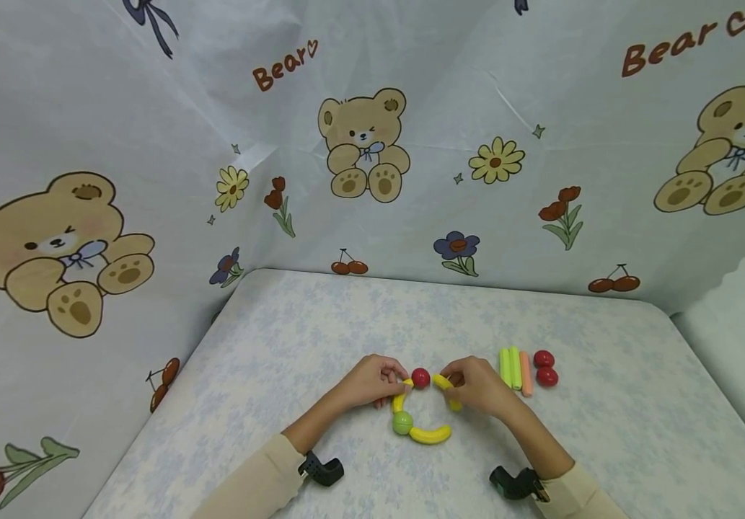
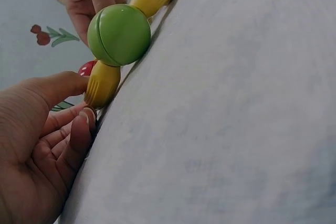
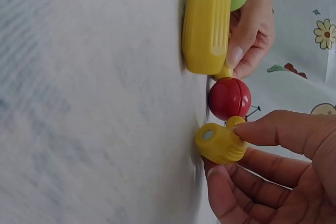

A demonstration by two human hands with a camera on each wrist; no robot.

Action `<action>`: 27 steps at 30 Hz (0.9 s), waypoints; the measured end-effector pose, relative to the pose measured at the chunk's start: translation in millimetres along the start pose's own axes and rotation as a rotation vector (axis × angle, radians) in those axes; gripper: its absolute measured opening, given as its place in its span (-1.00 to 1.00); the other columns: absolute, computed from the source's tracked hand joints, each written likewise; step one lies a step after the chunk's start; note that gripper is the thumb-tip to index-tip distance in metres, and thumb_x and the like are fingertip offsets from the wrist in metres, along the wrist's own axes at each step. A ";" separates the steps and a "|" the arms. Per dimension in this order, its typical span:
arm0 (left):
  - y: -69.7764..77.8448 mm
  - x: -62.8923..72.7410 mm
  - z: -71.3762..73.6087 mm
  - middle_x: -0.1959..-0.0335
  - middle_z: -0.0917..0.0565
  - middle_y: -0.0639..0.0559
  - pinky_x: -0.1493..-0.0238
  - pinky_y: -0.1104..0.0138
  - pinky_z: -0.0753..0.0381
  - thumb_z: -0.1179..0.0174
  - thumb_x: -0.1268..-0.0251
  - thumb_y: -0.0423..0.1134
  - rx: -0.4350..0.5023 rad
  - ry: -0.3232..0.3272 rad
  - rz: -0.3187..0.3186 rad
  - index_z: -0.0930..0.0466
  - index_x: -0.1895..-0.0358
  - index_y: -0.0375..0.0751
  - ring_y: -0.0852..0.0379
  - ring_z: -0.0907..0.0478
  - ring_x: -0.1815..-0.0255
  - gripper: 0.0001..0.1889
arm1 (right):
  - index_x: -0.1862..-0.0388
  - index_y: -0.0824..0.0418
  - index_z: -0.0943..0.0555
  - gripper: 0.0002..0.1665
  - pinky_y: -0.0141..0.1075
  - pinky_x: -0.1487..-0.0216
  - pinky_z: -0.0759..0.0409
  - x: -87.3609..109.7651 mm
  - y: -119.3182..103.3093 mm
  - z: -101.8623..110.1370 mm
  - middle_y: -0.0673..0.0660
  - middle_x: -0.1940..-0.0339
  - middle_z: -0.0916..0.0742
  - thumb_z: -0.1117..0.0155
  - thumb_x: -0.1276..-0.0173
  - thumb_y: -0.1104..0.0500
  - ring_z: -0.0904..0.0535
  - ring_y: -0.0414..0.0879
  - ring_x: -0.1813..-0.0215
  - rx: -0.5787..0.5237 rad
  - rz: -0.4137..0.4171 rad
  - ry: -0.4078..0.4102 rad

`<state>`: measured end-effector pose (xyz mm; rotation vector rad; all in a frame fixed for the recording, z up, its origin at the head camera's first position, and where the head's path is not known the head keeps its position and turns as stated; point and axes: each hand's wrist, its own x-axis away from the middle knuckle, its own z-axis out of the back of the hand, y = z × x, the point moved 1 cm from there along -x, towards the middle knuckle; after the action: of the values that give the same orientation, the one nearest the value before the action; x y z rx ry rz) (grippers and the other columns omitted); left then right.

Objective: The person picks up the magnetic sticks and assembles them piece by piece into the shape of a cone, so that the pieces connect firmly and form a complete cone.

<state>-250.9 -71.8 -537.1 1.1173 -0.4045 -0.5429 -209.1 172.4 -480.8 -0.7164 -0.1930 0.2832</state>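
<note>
My left hand (image 1: 372,380) pinches a curved yellow stick (image 1: 398,404) near its upper end. That end meets a red ball (image 1: 420,378), and the lower end meets a green ball (image 1: 402,423). Another curved yellow stick (image 1: 430,435) runs rightward from the green ball along the table. With thumb and fingers, my right hand (image 1: 479,387) holds a third curved yellow stick (image 1: 455,405), its upper end close to the red ball. A silvery disc shows in the end of this yellow stick (image 3: 223,148) in the right wrist view. Together the pieces outline a partial ring.
Right of my right hand lie two yellow-green sticks (image 1: 510,368), an orange stick (image 1: 526,373) and two red balls (image 1: 545,367). A pale patterned cloth covers the table (image 1: 320,310). Behind it hangs a bear-print curtain (image 1: 411,238).
</note>
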 end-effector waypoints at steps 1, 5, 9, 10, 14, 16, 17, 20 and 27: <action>0.0 -0.1 -0.2 0.64 -0.63 0.05 0.73 0.32 -0.51 -0.41 -0.30 -0.16 -0.001 0.004 -0.003 -0.73 0.20 -0.07 0.16 -0.46 0.80 -0.89 | 0.16 0.32 -0.76 -0.77 -0.27 0.32 -0.58 -0.3 0.1 -0.5 -0.01 0.42 -0.69 -0.47 -0.16 0.38 -0.54 -0.15 0.34 0.004 0.009 -0.004; 0.0 -0.1 -0.6 0.64 -0.64 0.04 0.73 0.33 -0.50 -0.42 -0.30 -0.15 -0.006 0.016 -0.011 -0.73 0.21 -0.07 0.15 -0.45 0.80 -0.88 | 0.19 0.31 -0.77 -0.80 -0.29 0.35 -0.56 -1.7 1.3 -3.3 -0.02 0.44 -0.68 -0.46 -0.16 0.38 -0.52 -0.15 0.36 0.008 0.022 -0.011; 1.2 0.3 -0.2 0.64 -0.64 0.04 0.74 0.34 -0.50 -0.42 -0.30 -0.15 -0.008 0.013 -0.015 -0.73 0.22 -0.06 0.15 -0.45 0.80 -0.89 | 0.20 0.29 -0.77 -0.80 -0.29 0.37 -0.55 -2.0 1.6 -5.1 -0.02 0.45 -0.67 -0.47 -0.17 0.38 -0.51 -0.14 0.37 0.009 0.006 -0.003; 1.5 0.3 0.0 0.64 -0.64 0.04 0.74 0.33 -0.50 -0.41 -0.30 -0.15 -0.008 0.010 -0.015 -0.73 0.22 -0.07 0.15 -0.45 0.80 -0.89 | 0.20 0.28 -0.77 -0.80 -0.29 0.36 -0.55 -1.9 1.4 -5.3 -0.02 0.45 -0.67 -0.47 -0.17 0.37 -0.51 -0.14 0.37 0.013 0.006 0.000; 3.1 0.7 0.6 0.64 -0.63 0.08 0.73 0.32 -0.50 -0.42 -0.29 -0.13 -0.018 0.003 -0.017 -0.73 0.25 -0.06 0.17 -0.45 0.79 -0.88 | 0.20 0.25 -0.75 -0.80 -0.29 0.35 -0.57 -1.4 -0.5 -6.1 -0.01 0.44 -0.66 -0.49 -0.17 0.38 -0.52 -0.13 0.34 0.014 -0.009 0.013; 3.6 1.2 0.8 0.64 -0.62 0.09 0.74 0.31 -0.50 -0.43 -0.28 -0.11 -0.028 0.000 -0.020 -0.74 0.27 -0.05 0.18 -0.45 0.80 -0.88 | 0.21 0.24 -0.75 -0.81 -0.29 0.34 -0.57 -1.3 -1.5 -6.2 -0.01 0.43 -0.65 -0.50 -0.17 0.38 -0.52 -0.13 0.33 0.014 -0.012 0.019; 3.8 1.4 0.7 0.64 -0.63 0.09 0.74 0.31 -0.50 -0.43 -0.28 -0.10 -0.033 0.001 -0.023 -0.75 0.29 -0.04 0.18 -0.45 0.80 -0.87 | 0.22 0.23 -0.75 -0.81 -0.29 0.35 -0.57 -1.4 -1.7 -6.3 0.00 0.43 -0.65 -0.50 -0.18 0.37 -0.52 -0.13 0.33 0.014 -0.012 0.021; 4.5 2.1 1.2 0.63 -0.64 0.09 0.74 0.31 -0.50 -0.44 -0.27 -0.08 -0.047 -0.004 -0.036 -0.76 0.32 0.00 0.19 -0.44 0.80 -0.88 | 0.25 0.22 -0.75 -0.83 -0.31 0.38 -0.57 -1.4 -2.9 -6.5 -0.01 0.43 -0.65 -0.50 -0.18 0.37 -0.51 -0.12 0.33 0.015 -0.013 0.030; 1.8 2.1 1.5 0.63 -0.64 0.12 0.72 0.35 -0.48 -0.44 -0.27 -0.04 -0.080 -0.038 -0.073 -0.78 0.39 0.05 0.22 -0.42 0.79 -0.86 | 0.26 0.16 -0.76 -0.83 -0.31 0.39 -0.55 -1.6 -3.3 -7.2 -0.05 0.46 -0.65 -0.54 -0.17 0.34 -0.49 -0.14 0.38 0.048 -0.016 0.056</action>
<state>-249.8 -73.5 -534.8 1.0495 -0.3727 -0.6405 -208.1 165.1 -484.1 -0.6744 -0.1385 0.2513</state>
